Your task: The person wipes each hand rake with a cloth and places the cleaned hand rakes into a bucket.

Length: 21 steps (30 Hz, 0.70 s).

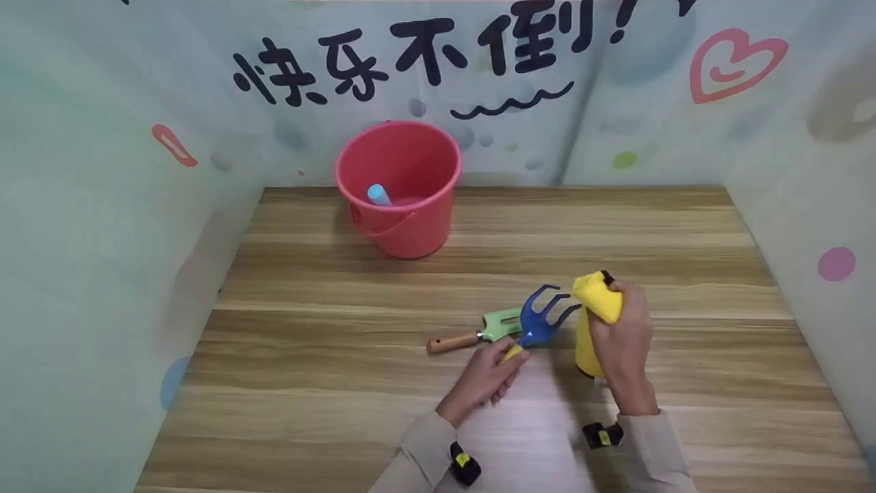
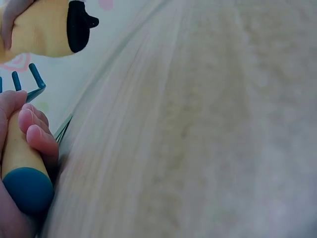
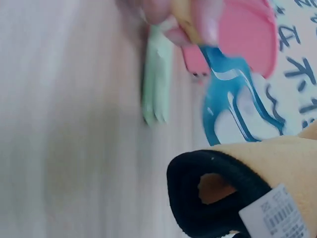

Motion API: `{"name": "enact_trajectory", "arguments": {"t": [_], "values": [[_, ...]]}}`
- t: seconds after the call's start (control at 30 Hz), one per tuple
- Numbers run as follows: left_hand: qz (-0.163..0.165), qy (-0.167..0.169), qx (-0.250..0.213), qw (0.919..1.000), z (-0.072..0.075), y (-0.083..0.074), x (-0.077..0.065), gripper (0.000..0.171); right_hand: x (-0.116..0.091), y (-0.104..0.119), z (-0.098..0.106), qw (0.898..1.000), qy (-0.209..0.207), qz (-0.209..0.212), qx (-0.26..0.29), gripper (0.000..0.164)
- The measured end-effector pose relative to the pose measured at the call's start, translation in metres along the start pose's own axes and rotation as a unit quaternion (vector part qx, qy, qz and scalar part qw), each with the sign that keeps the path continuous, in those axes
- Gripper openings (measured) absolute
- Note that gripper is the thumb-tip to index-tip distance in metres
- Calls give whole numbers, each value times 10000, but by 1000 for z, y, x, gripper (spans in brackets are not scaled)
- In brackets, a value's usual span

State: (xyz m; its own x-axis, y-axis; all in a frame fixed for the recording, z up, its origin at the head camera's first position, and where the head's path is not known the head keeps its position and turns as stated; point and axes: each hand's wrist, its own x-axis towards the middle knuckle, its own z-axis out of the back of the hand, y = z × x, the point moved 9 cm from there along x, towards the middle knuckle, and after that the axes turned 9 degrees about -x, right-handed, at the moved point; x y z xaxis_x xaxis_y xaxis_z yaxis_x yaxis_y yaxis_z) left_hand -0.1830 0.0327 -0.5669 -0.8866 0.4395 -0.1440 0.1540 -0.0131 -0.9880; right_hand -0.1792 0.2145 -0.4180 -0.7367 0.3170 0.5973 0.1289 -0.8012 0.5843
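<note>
My left hand (image 1: 482, 375) grips a small blue hand rake (image 1: 537, 327) by its yellow handle, its curved prongs pointing up and to the right. In the left wrist view, my fingers (image 2: 42, 141) wrap around that handle. Held in my right hand (image 1: 626, 335) is a yellow cloth glove (image 1: 597, 299), close beside the prongs. Its black-edged cuff (image 3: 218, 193) gapes open in the right wrist view, with a white barcode tag (image 3: 277, 213) attached. Under the rake lies a green hand tool (image 1: 496, 325) with a wooden handle, partly covered.
A pink-red bucket (image 1: 414, 236) stands at the back of the wooden table (image 1: 328, 411), left of my hands. Inside it is a light blue rod-like end (image 1: 378, 194). Printed fabric walls (image 1: 643, 123) border the table at the back and both sides.
</note>
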Motion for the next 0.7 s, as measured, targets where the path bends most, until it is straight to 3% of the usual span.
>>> {"name": "enact_trajectory", "arguments": {"t": [0.1,0.23,0.4,0.5,0.6,0.7], "values": [[30,-52,14,10000,1,0,-1,24,3,-2,5,9997,55,-133,184,28],[27,-140,47,9999,3,0,-1,25,-4,10,-6,9967,662,317,360,32],[67,-194,104,9997,3,1,-1,25,-21,31,-36,9783,1701,1156,244,32],[91,-184,77,9998,2,2,-1,26,-29,37,-51,9673,2142,1352,-101,30],[86,-141,-4,9999,2,1,0,26,-31,39,-58,9645,2219,1371,-416,29],[52,-113,18,9999,2,0,0,25,-28,42,-58,9687,1970,1391,-587,28]]}}
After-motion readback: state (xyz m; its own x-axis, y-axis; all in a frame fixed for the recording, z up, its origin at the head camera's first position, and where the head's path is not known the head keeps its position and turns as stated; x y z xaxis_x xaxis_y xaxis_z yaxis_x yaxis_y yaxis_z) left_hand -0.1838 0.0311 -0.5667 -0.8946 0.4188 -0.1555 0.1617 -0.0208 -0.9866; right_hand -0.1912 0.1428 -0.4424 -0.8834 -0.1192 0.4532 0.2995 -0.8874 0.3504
